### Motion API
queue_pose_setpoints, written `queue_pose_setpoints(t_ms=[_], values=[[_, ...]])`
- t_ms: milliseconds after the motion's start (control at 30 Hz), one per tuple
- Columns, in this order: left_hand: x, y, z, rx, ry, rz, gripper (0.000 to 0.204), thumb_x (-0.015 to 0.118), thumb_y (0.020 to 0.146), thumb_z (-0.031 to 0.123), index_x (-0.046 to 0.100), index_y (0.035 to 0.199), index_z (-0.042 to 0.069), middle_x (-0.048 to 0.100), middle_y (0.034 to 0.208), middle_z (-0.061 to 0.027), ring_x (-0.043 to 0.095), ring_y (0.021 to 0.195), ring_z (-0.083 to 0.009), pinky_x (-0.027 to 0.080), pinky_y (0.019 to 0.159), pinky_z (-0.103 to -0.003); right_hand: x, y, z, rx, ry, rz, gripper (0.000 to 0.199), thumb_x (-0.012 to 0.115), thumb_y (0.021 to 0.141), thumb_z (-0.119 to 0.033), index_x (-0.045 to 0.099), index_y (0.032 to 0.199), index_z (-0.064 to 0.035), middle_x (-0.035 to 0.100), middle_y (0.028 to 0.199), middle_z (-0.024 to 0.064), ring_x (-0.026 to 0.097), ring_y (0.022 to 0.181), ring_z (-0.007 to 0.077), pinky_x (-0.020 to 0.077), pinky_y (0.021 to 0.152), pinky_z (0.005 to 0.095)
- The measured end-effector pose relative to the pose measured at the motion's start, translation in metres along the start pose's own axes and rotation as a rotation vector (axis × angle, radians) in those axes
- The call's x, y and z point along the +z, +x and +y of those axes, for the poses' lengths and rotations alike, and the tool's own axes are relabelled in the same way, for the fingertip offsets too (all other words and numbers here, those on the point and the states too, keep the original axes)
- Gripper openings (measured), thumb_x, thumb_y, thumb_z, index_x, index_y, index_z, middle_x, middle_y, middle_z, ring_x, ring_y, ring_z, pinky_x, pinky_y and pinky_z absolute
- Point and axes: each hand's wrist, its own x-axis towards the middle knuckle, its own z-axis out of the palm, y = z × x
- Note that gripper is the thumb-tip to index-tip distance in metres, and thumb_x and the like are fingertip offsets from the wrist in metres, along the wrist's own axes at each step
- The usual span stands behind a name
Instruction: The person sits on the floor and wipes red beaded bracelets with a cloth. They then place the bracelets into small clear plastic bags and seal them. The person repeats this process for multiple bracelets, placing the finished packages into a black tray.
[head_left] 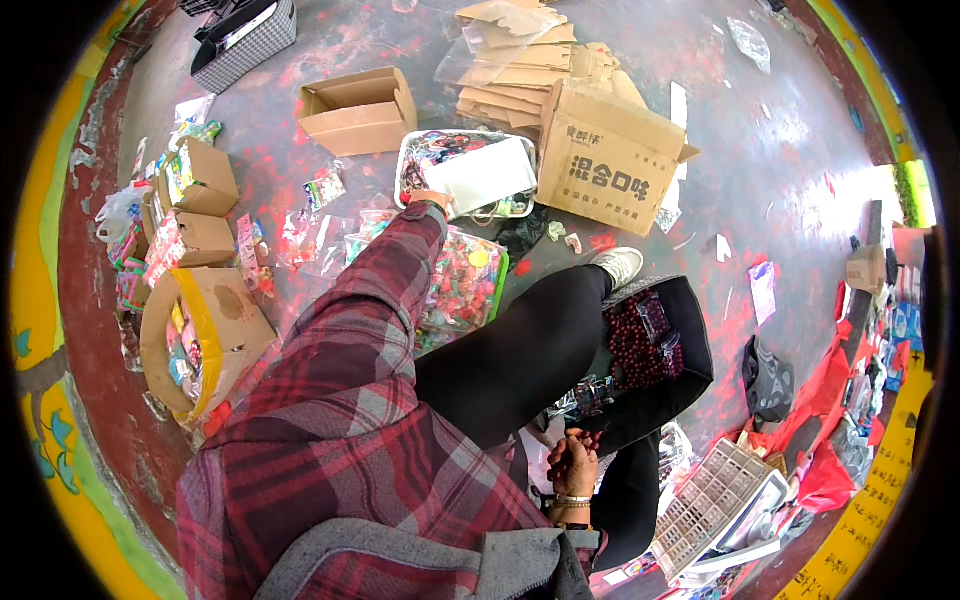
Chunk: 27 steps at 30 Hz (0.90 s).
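My left arm, in a red-and-grey plaid sleeve, stretches forward to a white plastic bin [529, 152] full of tangled small colourful items. My left hand [431, 198] is at the bin's near edge, beside a white flat panel [488, 178] lying over part of it; its fingers are mostly hidden. Low over my lap, my right hand [574, 468] is closed, with small dark red bits showing at the fingertips. Just beyond it stands a dark open basket [690, 335] holding dark red beads [635, 350] and small clear packets [585, 398].
Ahead are an open cardboard box [357, 115], a large closed carton [612, 160] and stacked flattened cardboard [515, 75]. Bagged colourful goods [465, 285] lie beside my left leg. Boxes with packets, including a taped carton [240, 330], line the left. A grey plastic crate [708, 505] sits right.
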Motion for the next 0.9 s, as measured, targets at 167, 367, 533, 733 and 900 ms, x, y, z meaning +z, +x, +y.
queue_pose_setpoints(t_ms=[167,367,533,733,900], values=[[0.011,0.018,-0.007,0.071,0.457,0.189,0.059,0.055,0.073,0.061,0.064,0.090,0.006,0.067,0.077,-0.0080,0.063,0.077,-0.0255,0.046,0.075,-0.035,0.005,-0.003,-0.008,0.076,-0.019,0.021,0.010,0.053,0.084,-0.012,0.051,0.094,-0.0090,0.052,0.061,0.0026,0.047,0.047,0.0130,0.0363,0.039,0.0223],[0.019,0.044,-0.025,0.103,0.207,0.048,0.055,0.058,0.075,0.054,0.063,0.090,0.001,0.066,0.074,-0.0107,0.063,0.076,-0.0264,0.049,0.070,-0.037,0.010,-0.008,-0.010,0.068,-0.037,0.030,0.009,0.053,0.084,-0.013,0.052,0.093,-0.0098,0.052,0.061,0.0019,0.048,0.046,0.0123,0.0341,0.037,0.0220],[0.016,0.068,-0.043,0.074,0.221,0.065,0.035,0.054,0.081,0.033,0.064,0.091,0.001,0.064,0.086,-0.0153,0.062,0.083,-0.0280,0.049,0.071,-0.039,0.010,-0.002,-0.012,0.088,-0.031,0.002,0.008,0.052,0.084,-0.010,0.052,0.092,-0.0079,0.051,0.060,0.0038,0.047,0.046,0.0137,0.0381,0.042,0.0241],[-0.031,-0.018,0.027,0.220,0.765,-0.040,0.030,0.048,0.081,0.022,0.065,0.102,0.008,0.062,0.105,-0.0147,0.061,0.095,-0.0276,0.048,0.081,-0.039,0.004,-0.005,-0.003,0.049,-0.012,-0.016,0.010,0.052,0.083,-0.009,0.052,0.092,-0.0062,0.051,0.061,0.0043,0.046,0.046,0.0143,0.0394,0.043,0.0251],[-0.020,0.003,0.014,0.281,1.015,0.025,0.028,0.048,0.082,0.020,0.066,0.100,0.010,0.063,0.104,-0.0115,0.062,0.094,-0.0240,0.048,0.081,-0.037,0.003,-0.008,-0.005,0.067,-0.007,-0.016,0.010,0.052,0.083,-0.010,0.052,0.093,-0.0064,0.052,0.062,0.0044,0.047,0.046,0.0143,0.0387,0.041,0.0242]])
